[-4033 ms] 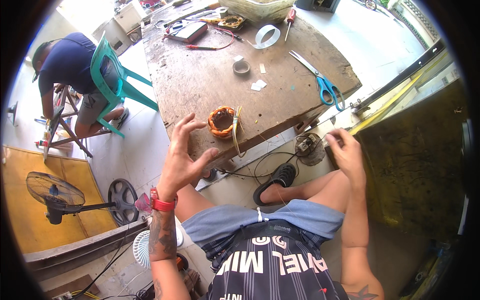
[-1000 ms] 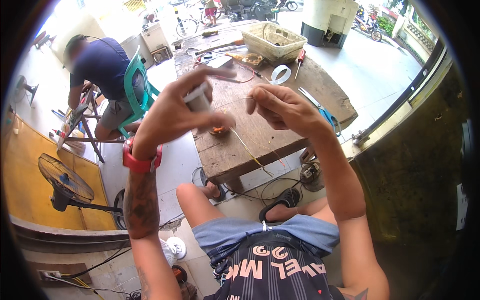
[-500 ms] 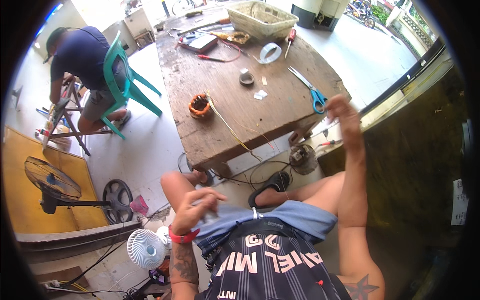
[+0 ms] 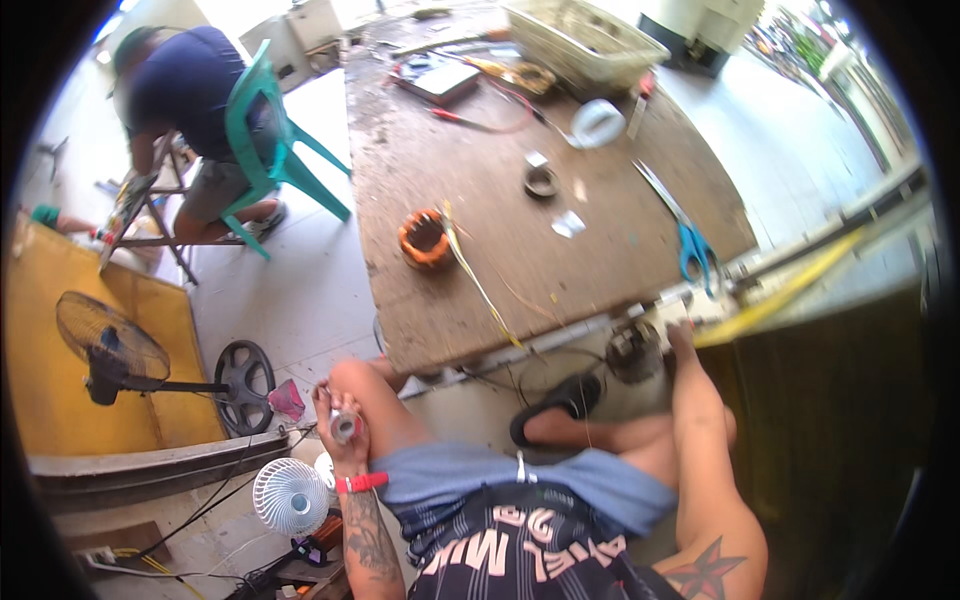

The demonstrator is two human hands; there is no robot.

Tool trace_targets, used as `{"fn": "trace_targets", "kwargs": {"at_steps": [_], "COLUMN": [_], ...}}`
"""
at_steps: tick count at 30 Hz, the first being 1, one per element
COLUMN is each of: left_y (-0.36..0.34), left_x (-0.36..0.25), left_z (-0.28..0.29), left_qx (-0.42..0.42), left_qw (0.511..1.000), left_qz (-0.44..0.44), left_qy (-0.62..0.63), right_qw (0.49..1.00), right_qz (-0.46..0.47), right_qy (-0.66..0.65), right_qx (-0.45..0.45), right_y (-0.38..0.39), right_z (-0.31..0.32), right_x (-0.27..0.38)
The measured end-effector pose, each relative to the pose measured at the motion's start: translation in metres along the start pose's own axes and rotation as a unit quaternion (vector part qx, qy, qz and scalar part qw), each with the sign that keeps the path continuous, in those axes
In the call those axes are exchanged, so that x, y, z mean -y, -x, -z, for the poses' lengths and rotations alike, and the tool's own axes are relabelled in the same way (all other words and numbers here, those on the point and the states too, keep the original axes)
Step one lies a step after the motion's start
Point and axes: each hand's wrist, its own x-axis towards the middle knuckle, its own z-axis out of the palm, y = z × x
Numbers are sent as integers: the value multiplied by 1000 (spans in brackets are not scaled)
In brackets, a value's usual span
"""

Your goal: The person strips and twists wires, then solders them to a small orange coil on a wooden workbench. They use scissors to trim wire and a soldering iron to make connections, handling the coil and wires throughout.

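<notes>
My left hand (image 4: 345, 438) is at my left knee, fingers closed round a small silvery roll (image 4: 346, 427) with a hole in its middle. My right hand (image 4: 682, 338) reaches down past the table's near right corner, beside a round grey metal thing (image 4: 634, 352) on the floor. Its fingers are blurred, and what they touch cannot be made out. On the wooden table (image 4: 480, 330) sits a motor stator (image 4: 424, 240) with orange windings, its yellow and white lead wires (image 4: 475, 275) trailing to the near edge. Blue-handled scissors (image 4: 688, 235) lie at the right.
A dark tape roll (image 4: 540, 181), white scrap (image 4: 568, 224), white ring (image 4: 597, 124), multimeter (image 4: 440, 82) and plastic basket (image 4: 585, 55) occupy the table. A person (image 4: 190, 95) sits on a green chair (image 4: 262, 150) at the left. Fans (image 4: 290, 497) stand lower left.
My left hand has moved left and outward to my knee with the roll. My right hand has dropped from beside the scissors to below the table edge. The view has shifted.
</notes>
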Motion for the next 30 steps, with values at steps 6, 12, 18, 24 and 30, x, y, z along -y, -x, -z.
{"fn": "trace_targets", "kwargs": {"at_steps": [6,12,18,24,30], "left_y": [3,1,-1,0,0], "left_x": [4,17,22,16,18], "left_z": [-14,-36,-49,-42,-47], "left_qx": [-40,-46,-56,-40,-40], "left_qw": [999,989,987,985,983], "left_qz": [-3,-9,-6,18,16], "left_qy": [-37,-143,-151,-165,-178], "right_qw": [977,968,966,966,971], "right_qz": [-117,-143,-139,-127,-82], "right_qy": [176,206,216,224,225], "right_qx": [5,19,28,31,26], "right_y": [-30,-29,-31,-29,-29], "right_z": [11,18,19,25,34], "right_x": [-19,-13,-25,-26,-30]}}
